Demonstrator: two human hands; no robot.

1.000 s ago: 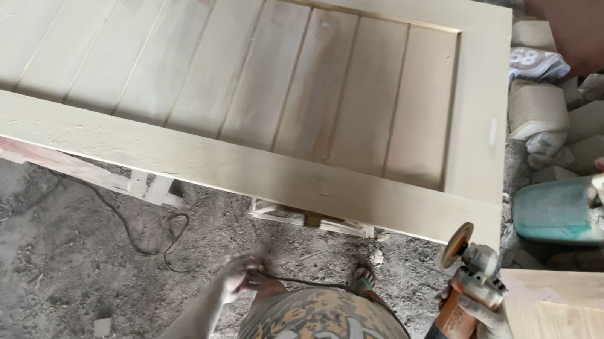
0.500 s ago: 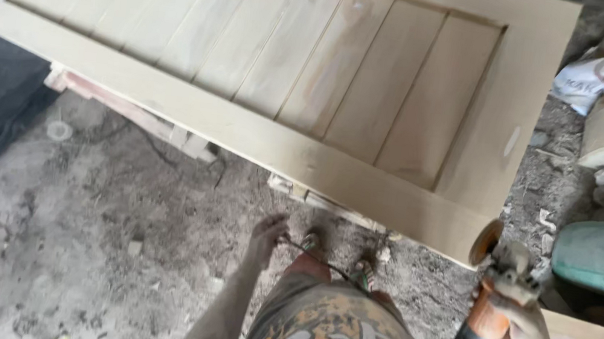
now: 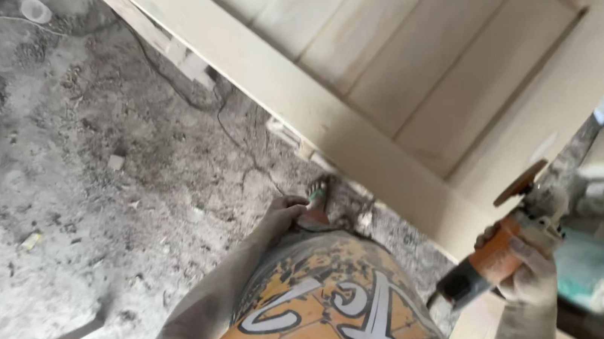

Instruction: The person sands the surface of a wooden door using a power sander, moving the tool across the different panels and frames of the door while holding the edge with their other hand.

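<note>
The person's right hand (image 3: 529,275) is gripping an orange angle grinder (image 3: 497,256) by its body, fingers wrapped fully around it, and the grinder's disc (image 3: 520,183) is hanging in the air just off the near right corner of the pale wooden door panel (image 3: 374,72), which is lying flat on low timber supports (image 3: 179,53) above the dusty floor (image 3: 52,164). The left hand (image 3: 283,213) is curling loosely at the thigh, apparently around a thin dark cord, though the pictures are too blurred to be sure. The main risk is looking like the exposed disc: held one-handed and close to the patterned shorts (image 3: 346,311), it could be catching cloth or skin if it is spinning. The cable (image 3: 244,144) trailing across the floor beside the sandalled foot (image 3: 318,194) could be snagging a step and jerking the tool, and the disc could be gouging the panel's corner.
</note>
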